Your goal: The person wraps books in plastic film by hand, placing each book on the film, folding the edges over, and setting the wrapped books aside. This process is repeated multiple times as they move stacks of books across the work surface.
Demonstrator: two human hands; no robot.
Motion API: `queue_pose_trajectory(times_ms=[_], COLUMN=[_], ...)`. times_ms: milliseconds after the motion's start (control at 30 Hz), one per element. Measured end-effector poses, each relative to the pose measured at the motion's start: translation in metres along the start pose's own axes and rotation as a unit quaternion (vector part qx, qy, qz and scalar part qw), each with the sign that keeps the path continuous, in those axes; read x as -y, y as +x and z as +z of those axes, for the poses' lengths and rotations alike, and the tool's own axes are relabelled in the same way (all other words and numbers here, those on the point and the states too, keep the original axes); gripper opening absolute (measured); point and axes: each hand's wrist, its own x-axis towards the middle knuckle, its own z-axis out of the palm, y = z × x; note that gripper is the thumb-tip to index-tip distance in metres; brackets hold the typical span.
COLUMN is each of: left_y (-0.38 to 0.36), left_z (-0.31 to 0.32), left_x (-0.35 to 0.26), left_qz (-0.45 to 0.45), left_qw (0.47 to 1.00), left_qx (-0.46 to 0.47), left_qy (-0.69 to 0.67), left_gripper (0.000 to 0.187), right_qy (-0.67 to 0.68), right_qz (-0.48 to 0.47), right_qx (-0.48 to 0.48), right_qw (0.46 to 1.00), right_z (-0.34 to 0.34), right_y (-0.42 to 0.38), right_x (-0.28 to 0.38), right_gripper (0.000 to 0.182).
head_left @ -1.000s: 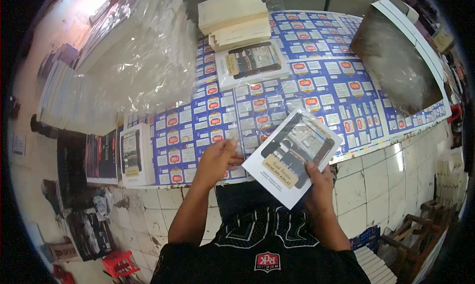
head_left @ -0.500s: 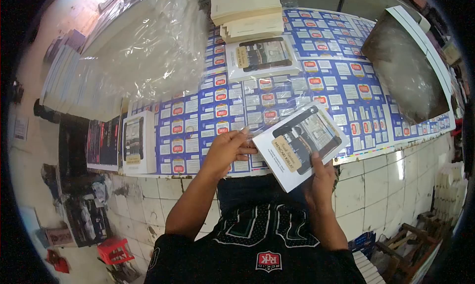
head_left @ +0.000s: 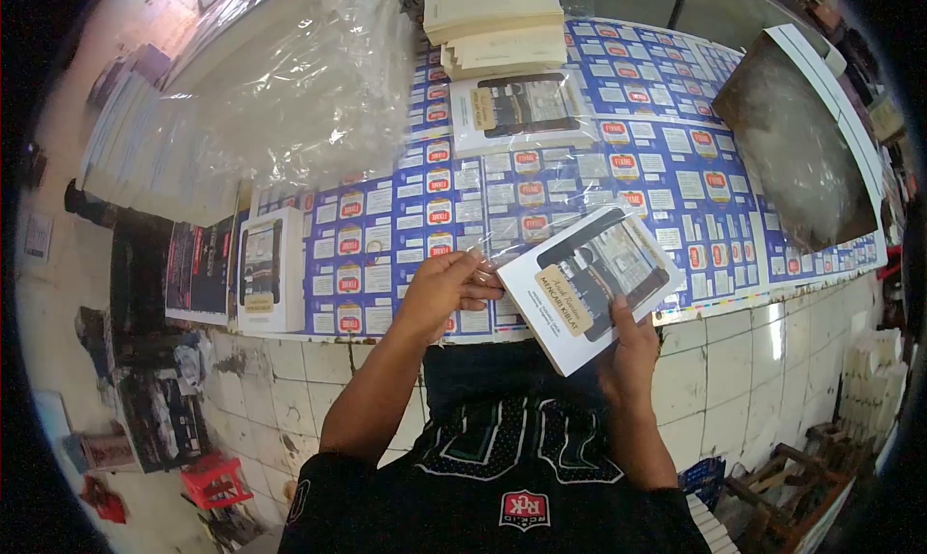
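My right hand grips a white-covered book at its near right corner, thumb on top of the cover. The book is tilted, a framed picture and a tan title label facing up. Just left of it, my left hand pinches the edge of a clear plastic bag between thumb and fingers. The bag spreads thinly over the blue printed sheets beyond, its near edge right by the book's left corner. Another copy of the book, under shiny plastic, lies farther back on the table.
Blue printed sheets cover the table. A heap of clear plastic bags fills the back left. Cream paper stacks stand at the back. At left rests another book; at right, an open box holds plastic. A red stool stands below.
Both hands and the book keep nearly the same place. The view has shifted slightly, and the left fingers have closed a little more on the plastic.
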Motion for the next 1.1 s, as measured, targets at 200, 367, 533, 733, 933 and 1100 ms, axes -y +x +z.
queue_pose_trajectory(times_ms=[200, 367, 533, 733, 933, 1100], left_y=[0.001, -0.003, -0.001, 0.005, -0.006, 0.002], left_z=[0.011, 0.006, 0.005, 0.002, 0.008, 0.017], left_x=[0.01, -0.011, -0.008, 0.008, -0.001, -0.003], left_qz=[0.043, 0.058, 0.054, 0.095, 0.075, 0.072], left_qw=[0.996, 0.995, 0.991, 0.987, 0.991, 0.997], left_qx=[0.001, -0.04, -0.035, -0.027, -0.023, -0.038], left_qy=[0.083, 0.07, 0.115, 0.13, 0.113, -0.013], left_gripper=[0.037, 0.036, 0.034, 0.035, 0.036, 0.038], right_qy=[-0.03, -0.017, 0.002, -0.013, 0.03, 0.023], right_qz=[-0.02, -0.01, -0.019, -0.023, 0.007, 0.013], right_qx=[-0.012, 0.002, 0.013, -0.002, 0.005, 0.019], right_qw=[0.999, 1.0, 1.0, 1.0, 1.0, 0.999], right_z=[0.004, 0.003, 0.006, 0.005, 0.009, 0.008], right_y=[0.0, 0.0, 0.003, 0.006, 0.005, 0.005], right_x=[-0.005, -0.004, -0.005, -0.008, -0.006, -0.006], right_gripper=[0.041, 0.041, 0.041, 0.04, 0.042, 0.042])
